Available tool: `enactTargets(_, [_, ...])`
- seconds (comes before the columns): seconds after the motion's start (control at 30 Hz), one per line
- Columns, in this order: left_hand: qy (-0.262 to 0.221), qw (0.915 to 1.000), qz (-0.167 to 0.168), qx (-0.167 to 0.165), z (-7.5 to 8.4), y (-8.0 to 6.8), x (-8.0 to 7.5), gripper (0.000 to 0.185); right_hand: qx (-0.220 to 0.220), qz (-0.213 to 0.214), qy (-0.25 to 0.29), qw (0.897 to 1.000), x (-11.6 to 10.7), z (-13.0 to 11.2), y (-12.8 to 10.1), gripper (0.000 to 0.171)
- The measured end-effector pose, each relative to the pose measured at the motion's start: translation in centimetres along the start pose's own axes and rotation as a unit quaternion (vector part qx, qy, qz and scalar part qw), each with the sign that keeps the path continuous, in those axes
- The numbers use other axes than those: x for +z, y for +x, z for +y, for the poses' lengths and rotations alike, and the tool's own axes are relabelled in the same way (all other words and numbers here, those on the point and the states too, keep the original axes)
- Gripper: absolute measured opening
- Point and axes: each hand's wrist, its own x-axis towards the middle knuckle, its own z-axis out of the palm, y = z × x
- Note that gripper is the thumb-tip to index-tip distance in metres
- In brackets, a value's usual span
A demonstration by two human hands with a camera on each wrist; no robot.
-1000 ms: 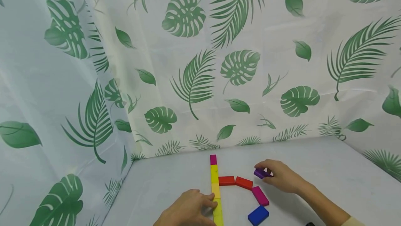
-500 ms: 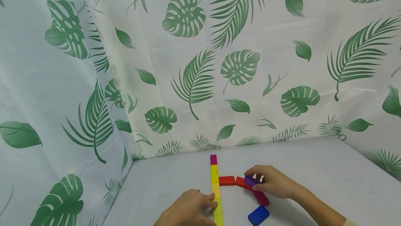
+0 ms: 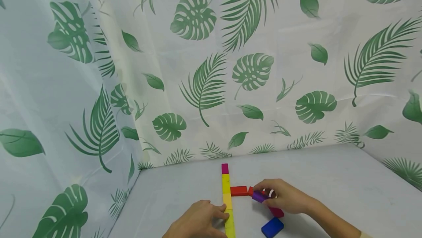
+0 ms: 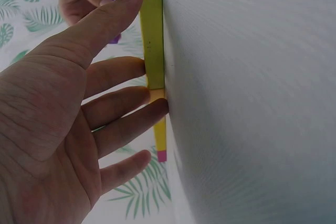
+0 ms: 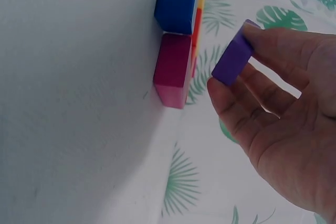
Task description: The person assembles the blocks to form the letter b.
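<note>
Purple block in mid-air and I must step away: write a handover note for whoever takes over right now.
Right hand pinches the purple block, lifted above the red block and magenta block.
Left hand rests open, fingers against the yellow line of blocks.
Blue block lies nearest the person.
Done: line and curve partly laid.
Left: likely setting the purple block down.

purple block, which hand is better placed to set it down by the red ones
Right. The right hand already pinches the purple block just over the red blocks; the left hand rests against the yellow strip.
</note>
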Motion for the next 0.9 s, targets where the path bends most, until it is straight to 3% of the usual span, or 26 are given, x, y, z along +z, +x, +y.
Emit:
enactTargets(0.73, [-0.006,0.9997,0.005,-0.023,0.3,0.0,0.4,0.044,0.006,-0.059,0.042,0.997,1.9,-2.0,0.5,0.038])
enactTargets(0.9, [-0.008,0.9998,0.006,-0.016,0.2,0.0,0.3,0.045,-0.008,-0.086,0.015,0.996,2.1,-2.6,1.2,0.04])
